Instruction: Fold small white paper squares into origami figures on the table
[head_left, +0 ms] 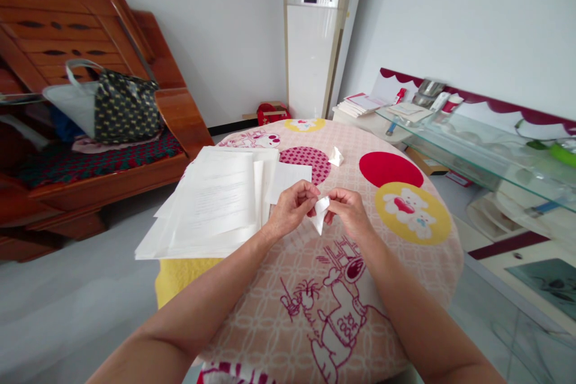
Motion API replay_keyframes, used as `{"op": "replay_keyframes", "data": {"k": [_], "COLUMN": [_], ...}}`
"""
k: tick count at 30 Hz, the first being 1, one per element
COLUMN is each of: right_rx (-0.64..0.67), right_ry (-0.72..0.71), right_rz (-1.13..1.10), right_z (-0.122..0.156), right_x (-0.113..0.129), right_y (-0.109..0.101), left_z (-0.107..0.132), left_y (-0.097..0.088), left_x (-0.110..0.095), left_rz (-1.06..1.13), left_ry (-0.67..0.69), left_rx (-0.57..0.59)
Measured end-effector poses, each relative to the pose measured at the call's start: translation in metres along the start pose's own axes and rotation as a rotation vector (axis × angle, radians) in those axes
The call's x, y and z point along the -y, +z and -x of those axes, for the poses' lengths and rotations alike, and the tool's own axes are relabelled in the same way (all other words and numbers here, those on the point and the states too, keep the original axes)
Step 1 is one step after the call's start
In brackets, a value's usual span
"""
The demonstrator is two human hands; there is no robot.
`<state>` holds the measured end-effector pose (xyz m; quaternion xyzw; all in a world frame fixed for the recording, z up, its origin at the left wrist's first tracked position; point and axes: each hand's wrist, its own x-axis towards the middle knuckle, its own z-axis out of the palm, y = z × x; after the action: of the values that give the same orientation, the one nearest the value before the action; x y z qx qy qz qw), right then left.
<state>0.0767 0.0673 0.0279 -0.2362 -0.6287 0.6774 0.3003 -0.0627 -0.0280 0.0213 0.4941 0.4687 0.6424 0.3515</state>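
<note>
Both of my hands meet over the middle of a cloth-covered table [405, 264]. Between them is a small folded piece of white paper [320, 216], held a little above the cloth. My left hand [290, 210] pinches its left side with curled fingers. My right hand [348, 210] grips its right side, fingers closed. A stack of white paper sheets [216, 204] lies on the table just left of my left hand. A small folded white paper shape [335, 156] sits farther back on the cloth.
A wooden bench [90, 132] with a patterned bag [121, 108] stands at the left. A tall white air conditioner [312, 36] is at the back. A glass shelf [486, 150] with books and small items runs along the right.
</note>
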Motion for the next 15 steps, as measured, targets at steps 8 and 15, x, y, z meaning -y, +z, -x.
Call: {"op": "replay_keyframes", "data": {"k": [8,15], "right_rx": [0.051,0.064], "right_ry": [-0.029,-0.055], "right_rz": [0.013,0.026], "right_z": [-0.0018,-0.0007], "right_x": [-0.0040,-0.0041], "right_y": [-0.0032,-0.0034], "left_z": [0.0001,-0.0005], "left_y": [-0.0009,-0.0036], "left_x": [0.0019,0.0020], "left_rz": [0.023,0.012], "left_ry": [0.005,-0.014], "left_rx": [0.019,0.013]}}
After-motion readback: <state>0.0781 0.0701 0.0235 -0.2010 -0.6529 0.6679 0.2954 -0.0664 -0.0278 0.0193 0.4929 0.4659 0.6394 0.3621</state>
